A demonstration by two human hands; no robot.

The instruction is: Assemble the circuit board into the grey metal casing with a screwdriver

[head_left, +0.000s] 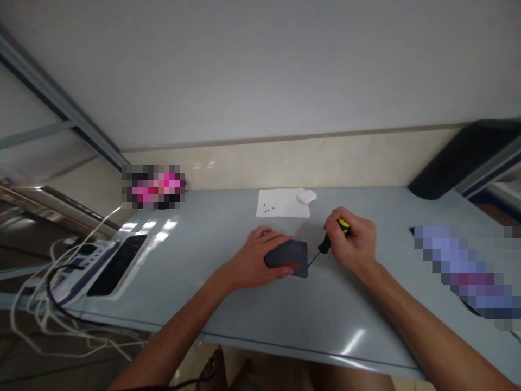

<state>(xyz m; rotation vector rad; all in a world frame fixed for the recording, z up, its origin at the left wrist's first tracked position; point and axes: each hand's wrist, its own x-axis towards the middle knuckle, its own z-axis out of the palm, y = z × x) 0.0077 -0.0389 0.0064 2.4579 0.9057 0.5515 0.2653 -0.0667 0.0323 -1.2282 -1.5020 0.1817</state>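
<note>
A small dark grey box-shaped device [291, 252] with a reddish mark rests on the table, and my left hand [258, 258] is wrapped round its left side. In my right hand [353, 239] is a screwdriver [324, 244] with a black and yellow handle. Its thin shaft slants down to the left, and the tip meets the device's right edge near the lower corner. Whether the tip sits in a screw is too small to tell. Beyond the hands lies a white sheet of paper [280, 209] with several tiny dark pieces [266, 209], probably screws, and a white rounded object [306, 196].
At the left, a power strip [83, 271] with tangled white cables [36, 309] lies beside a dark-screened phone [118, 266]. A blurred pink item [157, 187] stands at the back left. On the right are a blurred bluish object [459, 266] and a black roll [451, 160].
</note>
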